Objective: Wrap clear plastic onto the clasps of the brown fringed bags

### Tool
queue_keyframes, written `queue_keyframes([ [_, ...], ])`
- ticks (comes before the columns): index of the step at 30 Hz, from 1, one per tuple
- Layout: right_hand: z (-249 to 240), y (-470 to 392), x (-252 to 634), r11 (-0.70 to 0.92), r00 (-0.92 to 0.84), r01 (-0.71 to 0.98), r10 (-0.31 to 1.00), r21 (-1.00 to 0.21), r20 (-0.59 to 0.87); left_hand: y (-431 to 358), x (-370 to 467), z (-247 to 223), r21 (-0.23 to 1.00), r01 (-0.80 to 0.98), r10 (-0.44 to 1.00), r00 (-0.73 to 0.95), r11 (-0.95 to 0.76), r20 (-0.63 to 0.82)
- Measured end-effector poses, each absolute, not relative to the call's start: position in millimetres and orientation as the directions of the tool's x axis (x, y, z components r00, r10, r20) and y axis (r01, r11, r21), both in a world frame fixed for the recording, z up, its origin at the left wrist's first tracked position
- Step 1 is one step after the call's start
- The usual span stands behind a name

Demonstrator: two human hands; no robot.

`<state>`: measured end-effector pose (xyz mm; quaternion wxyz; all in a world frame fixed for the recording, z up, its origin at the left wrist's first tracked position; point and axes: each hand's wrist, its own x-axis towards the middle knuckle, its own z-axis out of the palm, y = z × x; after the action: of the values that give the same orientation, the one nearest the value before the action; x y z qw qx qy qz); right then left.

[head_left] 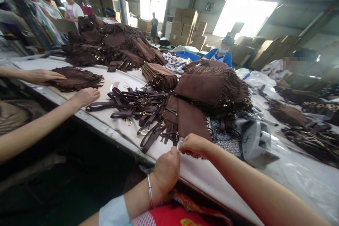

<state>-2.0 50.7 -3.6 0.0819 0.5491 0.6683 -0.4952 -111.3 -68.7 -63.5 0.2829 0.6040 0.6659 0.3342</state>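
My left hand [167,165] and my right hand [195,144] meet at the table's near edge, fingers closed in a pinch. Between their fingertips shows a small, clear whitish piece [180,143], possibly plastic; its exact kind is hard to make out. It sits at the near end of the zipper on a brown fringed bag [191,116] lying flat just beyond my hands. To the left of that bag lie several dark brown straps [132,104] with metal clips. A larger heap of brown fringed bags [203,86] rises behind it.
At the left, a co-worker's hands [86,96] rest by another fringed piece [76,78]. Further back stand a big brown bag pile [116,42] and grey-white rings [176,61]. A white tape dispenser [255,143] and plastic sheeting [304,180] lie to the right.
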Motion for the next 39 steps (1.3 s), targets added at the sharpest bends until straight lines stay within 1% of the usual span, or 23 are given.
queue_keyframes([
  [3,-6.5,51.1,-0.5,-0.103,-0.393,0.801,0.652,-0.59,-0.648,-70.8,-111.6,-62.6,0.879,0.476,0.987,-0.152,0.027,0.052],
  [5,-9.3,50.0,3.5,-0.115,-0.41,0.777,0.653,-0.618,-0.637,-70.9,-112.8,-63.4,0.888,0.46,0.989,-0.137,0.02,0.049],
  [7,-11.6,46.7,9.4,-0.14,-0.432,0.741,0.65,-0.657,-0.625,-70.1,-114.1,-65.8,0.847,0.531,0.991,-0.122,0.022,0.05],
  [10,-13.5,37.1,18.4,-0.201,-0.447,0.676,0.653,-0.709,-0.612,-68.7,-114.9,-69.7,0.746,0.666,0.993,-0.077,-0.018,0.093],
  [12,-14.9,28.9,22.3,-0.242,-0.444,0.632,0.666,-0.736,-0.6,-68.1,-114.3,-70.0,0.707,0.705,0.991,-0.052,-0.049,0.121],
  [14,-17.9,21.1,23.8,-0.278,-0.433,0.582,0.69,-0.764,-0.581,-67.3,-113.2,-67.5,0.705,0.708,0.99,-0.059,-0.047,0.125],
  [16,-22.8,14.7,23.8,-0.304,-0.414,0.533,0.719,-0.789,-0.558,-65.4,-112.0,-62.9,0.731,0.683,0.989,-0.099,-0.013,0.109],
  [18,-28.5,10.2,23.6,-0.323,-0.396,0.492,0.744,-0.808,-0.538,-62.6,-111.0,-57.7,0.797,0.601,0.988,-0.151,0.056,0.044],
  [19,-31.3,8.5,23.6,-0.331,-0.389,0.474,0.753,-0.816,-0.531,-61.1,-110.4,-55.4,0.842,0.528,0.985,-0.171,0.112,-0.024],
  [21,-35.6,6.1,24.2,-0.35,-0.382,0.442,0.759,-0.826,-0.527,-58.9,-109.4,-51.9,0.913,0.309,0.959,-0.182,0.266,-0.218],
  [23,-37.7,4.6,25.4,-0.381,-0.386,0.411,0.75,-0.828,-0.537,-58.3,-108.8,-50.1,0.913,0.031,0.907,-0.133,0.406,-0.399],
  [24,-37.8,4.2,26.0,-0.403,-0.393,0.397,0.738,-0.825,-0.549,-58.6,-109.0,-49.6,0.892,-0.097,0.887,-0.097,0.442,-0.451],
  [26,-37.0,4.2,27.5,-0.458,-0.415,0.369,0.698,-0.809,-0.584,-59.6,-110.5,-49.0,0.829,-0.299,0.865,-0.024,0.472,-0.501],
  [28,-35.4,4.8,29.2,-0.509,-0.446,0.34,0.653,-0.791,-0.612,-59.8,-113.6,-48.1,0.755,-0.428,0.847,0.05,0.497,-0.529],
  [30,-34.2,5.7,30.7,-0.533,-0.478,0.307,0.63,-0.788,-0.612,-58.7,-117.7,-46.8,0.643,-0.527,0.804,0.145,0.556,-0.577],
  [33,-34.9,5.7,32.2,-0.523,-0.508,0.257,0.642,-0.812,-0.575,-55.9,-123.5,-44.4,0.424,-0.626,0.709,0.312,0.654,-0.633],
  [35,-37.3,4.5,32.4,-0.508,-0.517,0.226,0.661,-0.831,-0.544,-54.9,-125.8,-42.6,0.29,-0.664,0.656,0.401,0.689,-0.64],
  [39,-43.6,0.0,31.4,-0.46,-0.55,0.123,0.706,-0.879,-0.446,-57.5,-125.8,-37.3,0.09,-0.712,0.598,0.506,0.696,-0.621],
])
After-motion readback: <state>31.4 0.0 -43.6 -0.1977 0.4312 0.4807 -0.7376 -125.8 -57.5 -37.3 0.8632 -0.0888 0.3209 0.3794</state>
